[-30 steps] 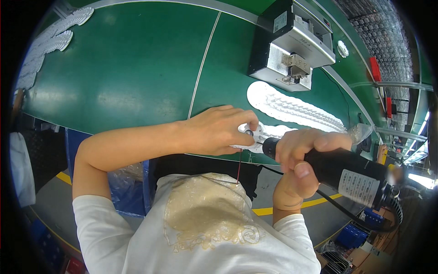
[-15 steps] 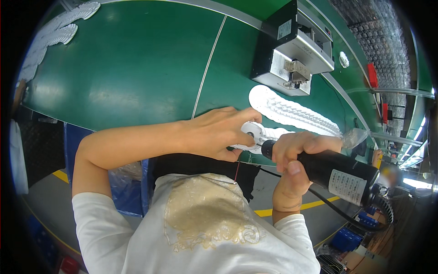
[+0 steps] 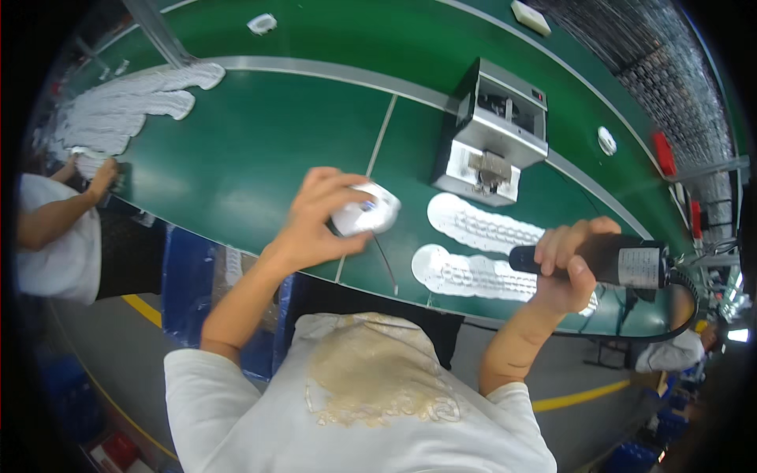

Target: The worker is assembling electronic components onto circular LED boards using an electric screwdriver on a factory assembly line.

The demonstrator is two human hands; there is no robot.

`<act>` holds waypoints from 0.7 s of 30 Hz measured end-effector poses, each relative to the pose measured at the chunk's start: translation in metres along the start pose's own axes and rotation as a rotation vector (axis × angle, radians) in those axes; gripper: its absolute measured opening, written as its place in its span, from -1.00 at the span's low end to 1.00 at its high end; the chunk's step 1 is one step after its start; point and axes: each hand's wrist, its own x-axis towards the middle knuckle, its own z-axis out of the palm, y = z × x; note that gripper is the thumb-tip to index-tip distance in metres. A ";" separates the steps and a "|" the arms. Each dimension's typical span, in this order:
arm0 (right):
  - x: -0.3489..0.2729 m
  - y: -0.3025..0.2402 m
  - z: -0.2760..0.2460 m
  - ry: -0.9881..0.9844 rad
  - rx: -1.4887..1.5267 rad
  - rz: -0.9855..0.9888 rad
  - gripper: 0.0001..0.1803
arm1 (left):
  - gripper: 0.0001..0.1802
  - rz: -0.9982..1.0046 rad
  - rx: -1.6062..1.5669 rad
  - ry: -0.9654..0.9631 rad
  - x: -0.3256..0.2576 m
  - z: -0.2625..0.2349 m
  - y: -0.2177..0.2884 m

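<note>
My left hand [image 3: 311,221] has its fingers curled round a round white plastic part [image 3: 382,207], raised over the green bench. A thin dark wire [image 3: 386,260] hangs from that part. My right hand [image 3: 564,272] grips a black corded electric screwdriver [image 3: 603,258], which lies nearly level and points left. Just left of the tool, two rows of overlapping white round parts rest on the bench: a far row [image 3: 477,223] and a near row [image 3: 461,272]. The right end of the near row is partly covered by my right hand.
A black and silver benchtop machine [image 3: 493,134] stands behind the rows. Long white rows of parts [image 3: 142,102] lie at far left, where a co-worker's hand [image 3: 102,180] works. A blue bin [image 3: 189,288] sits below the bench edge. The screwdriver's cable [image 3: 631,337] loops at right.
My left hand has raised the white part off the near row and moved left. The screwdriver has drawn away to the right, off the part. The view has shifted, bringing in a co-worker.
</note>
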 end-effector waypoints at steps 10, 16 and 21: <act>-0.010 0.003 -0.017 0.136 -0.071 -0.001 -0.49 | -0.71 -0.579 0.558 0.564 -0.034 -0.005 0.009; -0.014 -0.001 -0.023 0.141 -0.107 -0.013 -0.55 | -0.66 -0.694 0.256 0.571 -0.010 0.015 -0.021; -0.017 -0.004 -0.031 0.142 0.009 0.058 -0.51 | -0.49 -0.413 0.108 0.365 0.077 0.029 -0.061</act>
